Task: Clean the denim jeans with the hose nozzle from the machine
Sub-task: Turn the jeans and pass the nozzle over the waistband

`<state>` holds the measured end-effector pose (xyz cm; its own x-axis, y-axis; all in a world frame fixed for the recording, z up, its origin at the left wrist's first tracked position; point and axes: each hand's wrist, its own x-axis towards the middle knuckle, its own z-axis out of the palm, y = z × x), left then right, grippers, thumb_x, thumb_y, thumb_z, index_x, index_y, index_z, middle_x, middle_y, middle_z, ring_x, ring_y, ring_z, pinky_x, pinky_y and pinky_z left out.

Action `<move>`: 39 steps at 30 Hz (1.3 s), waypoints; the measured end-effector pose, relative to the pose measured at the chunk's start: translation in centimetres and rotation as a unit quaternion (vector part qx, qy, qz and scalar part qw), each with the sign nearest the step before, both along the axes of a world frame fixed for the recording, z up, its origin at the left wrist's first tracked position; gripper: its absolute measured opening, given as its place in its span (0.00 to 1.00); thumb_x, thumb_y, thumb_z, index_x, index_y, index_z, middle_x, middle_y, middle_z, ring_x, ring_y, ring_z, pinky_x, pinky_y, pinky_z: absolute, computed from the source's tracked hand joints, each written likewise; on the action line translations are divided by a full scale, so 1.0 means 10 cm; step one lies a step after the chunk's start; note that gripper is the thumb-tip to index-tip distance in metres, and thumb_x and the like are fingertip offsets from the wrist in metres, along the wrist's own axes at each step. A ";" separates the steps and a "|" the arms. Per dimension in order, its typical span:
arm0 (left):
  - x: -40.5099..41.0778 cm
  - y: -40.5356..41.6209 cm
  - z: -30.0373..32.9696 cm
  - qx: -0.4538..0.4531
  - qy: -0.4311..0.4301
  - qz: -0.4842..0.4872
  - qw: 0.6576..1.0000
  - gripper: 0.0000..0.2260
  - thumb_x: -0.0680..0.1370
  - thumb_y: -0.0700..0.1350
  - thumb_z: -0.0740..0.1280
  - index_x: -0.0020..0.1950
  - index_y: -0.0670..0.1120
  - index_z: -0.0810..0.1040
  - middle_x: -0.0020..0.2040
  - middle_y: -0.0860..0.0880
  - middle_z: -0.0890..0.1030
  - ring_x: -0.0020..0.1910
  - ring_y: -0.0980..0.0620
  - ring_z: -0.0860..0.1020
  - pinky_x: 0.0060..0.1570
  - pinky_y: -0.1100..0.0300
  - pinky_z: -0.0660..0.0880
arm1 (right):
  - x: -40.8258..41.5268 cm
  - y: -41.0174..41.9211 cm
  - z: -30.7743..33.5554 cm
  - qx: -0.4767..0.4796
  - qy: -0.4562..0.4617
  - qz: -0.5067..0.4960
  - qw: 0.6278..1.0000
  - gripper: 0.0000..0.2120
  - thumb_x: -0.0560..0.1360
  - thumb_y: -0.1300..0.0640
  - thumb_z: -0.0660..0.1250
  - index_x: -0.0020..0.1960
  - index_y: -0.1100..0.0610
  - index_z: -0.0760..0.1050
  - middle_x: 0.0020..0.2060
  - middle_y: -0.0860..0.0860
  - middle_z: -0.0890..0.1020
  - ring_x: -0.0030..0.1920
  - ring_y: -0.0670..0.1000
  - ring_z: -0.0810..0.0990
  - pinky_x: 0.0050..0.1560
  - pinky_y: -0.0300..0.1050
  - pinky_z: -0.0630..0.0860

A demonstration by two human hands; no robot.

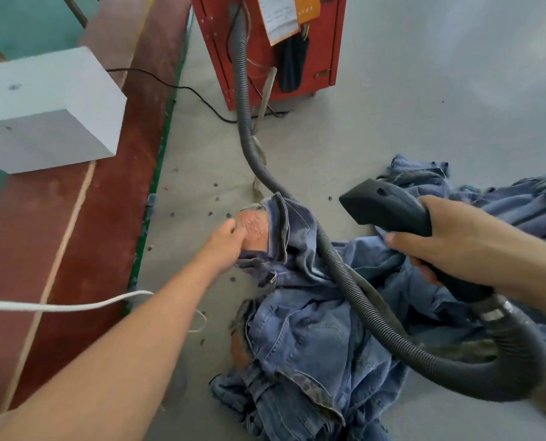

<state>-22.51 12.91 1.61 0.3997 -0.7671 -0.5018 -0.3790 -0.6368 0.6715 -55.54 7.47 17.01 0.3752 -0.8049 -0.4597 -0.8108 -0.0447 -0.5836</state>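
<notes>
Blue denim jeans [310, 342] lie crumpled on the grey floor at lower centre. My left hand [224, 246] grips their waistband at the brown leather patch [253, 229], lifting that edge. My right hand [453, 237] holds the dark grey hose nozzle [383, 202] by its handle, the flat head pointing left and hanging above the jeans, apart from the cloth. The ribbed grey hose [338, 265] runs from the handle in a loop, across the jeans and up to the red machine [297, 49].
More denim garments [504, 202] are piled at the right. A white block [45, 103] sits on the red and green floor strip at left. A white cord [68, 305] and a black cable [182, 89] cross the floor. Small dark specks dot the concrete.
</notes>
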 end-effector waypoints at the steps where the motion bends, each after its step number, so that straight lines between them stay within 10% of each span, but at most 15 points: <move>1: 0.02 0.00 0.17 -0.034 0.120 0.082 0.989 0.08 0.84 0.43 0.59 0.46 0.47 0.71 0.47 0.42 0.78 0.46 0.43 0.78 0.45 0.53 0.73 | 0.02 0.01 0.03 -0.003 0.004 0.015 1.000 0.12 0.78 0.46 0.69 0.49 0.55 0.73 0.29 0.54 0.84 0.26 0.52 0.83 0.28 0.43 0.77; 7: -0.15 0.55 0.88 -0.032 0.434 0.178 0.882 0.15 0.84 0.50 0.63 0.66 0.44 0.78 0.63 0.39 0.83 0.56 0.40 0.84 0.57 0.45 0.81 | 0.05 0.15 0.18 0.011 -0.004 0.094 0.996 0.14 0.74 0.39 0.69 0.51 0.41 0.68 0.32 0.48 0.85 0.26 0.50 0.83 0.27 0.43 0.79; 11: -0.47 0.69 0.92 0.009 0.438 0.186 0.879 0.18 0.78 0.54 0.67 0.59 0.42 0.82 0.57 0.39 0.86 0.51 0.42 0.86 0.51 0.49 0.82 | -0.03 0.32 0.22 0.016 -0.019 0.198 0.980 0.11 0.73 0.37 0.68 0.49 0.34 0.66 0.35 0.39 0.85 0.28 0.43 0.82 0.32 0.38 0.78; 16: -0.48 0.64 0.87 -0.025 0.527 0.156 0.835 0.30 0.83 0.61 0.55 0.70 0.40 0.78 0.70 0.37 0.78 0.68 0.38 0.78 0.69 0.42 0.72 | 0.06 0.44 0.06 -0.014 -0.002 0.274 0.962 0.12 0.75 0.36 0.69 0.53 0.39 0.73 0.43 0.39 0.81 0.42 0.38 0.80 0.40 0.32 0.74; 21: -0.48 0.58 0.88 0.006 0.549 0.075 0.832 0.36 0.81 0.69 0.47 0.64 0.47 0.84 0.67 0.38 0.81 0.64 0.38 0.81 0.56 0.40 0.81 | 0.37 0.42 -0.05 -0.089 -0.057 0.164 0.981 0.09 0.77 0.41 0.70 0.50 0.44 0.73 0.36 0.45 0.81 0.36 0.40 0.80 0.35 0.35 0.73; 25: -0.49 0.46 0.90 -0.025 0.566 0.113 0.816 0.41 0.80 0.72 0.45 0.72 0.41 0.76 0.69 0.35 0.78 0.68 0.34 0.78 0.65 0.33 0.75 | 0.22 0.23 0.09 -0.123 -0.048 0.100 0.986 0.13 0.74 0.36 0.66 0.45 0.44 0.72 0.31 0.42 0.82 0.31 0.38 0.80 0.26 0.32 0.69; 31: -0.58 0.38 0.83 -0.049 0.474 0.120 0.871 0.32 0.79 0.63 0.64 0.72 0.40 0.76 0.62 0.40 0.82 0.53 0.45 0.82 0.54 0.54 0.81 | 0.13 0.16 0.14 -0.082 0.036 0.209 0.974 0.11 0.75 0.37 0.69 0.44 0.43 0.73 0.33 0.41 0.81 0.36 0.36 0.79 0.32 0.36 0.71; 35: -0.70 0.42 0.74 -0.004 0.450 0.085 0.889 0.23 0.85 0.57 0.57 0.72 0.45 0.78 0.67 0.44 0.77 0.61 0.46 0.77 0.62 0.54 0.70 | 0.37 0.23 0.06 -0.054 -0.104 0.188 0.975 0.07 0.79 0.45 0.71 0.47 0.44 0.74 0.32 0.34 0.81 0.29 0.39 0.79 0.30 0.31 0.72; 39: -0.62 0.40 0.77 -0.003 0.563 0.070 0.824 0.35 0.84 0.65 0.40 0.63 0.54 0.85 0.69 0.45 0.80 0.68 0.45 0.79 0.69 0.43 0.74 | 0.15 0.01 0.16 -0.041 -0.048 0.157 0.985 0.06 0.79 0.46 0.71 0.46 0.45 0.75 0.28 0.45 0.83 0.23 0.43 0.79 0.26 0.32 0.72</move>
<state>-28.73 16.92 9.31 -0.2317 -0.7563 -0.6118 0.5620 -0.6174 0.5504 -54.05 7.58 18.57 0.6511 -0.6749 -0.3473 -0.6900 -0.3358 -0.6412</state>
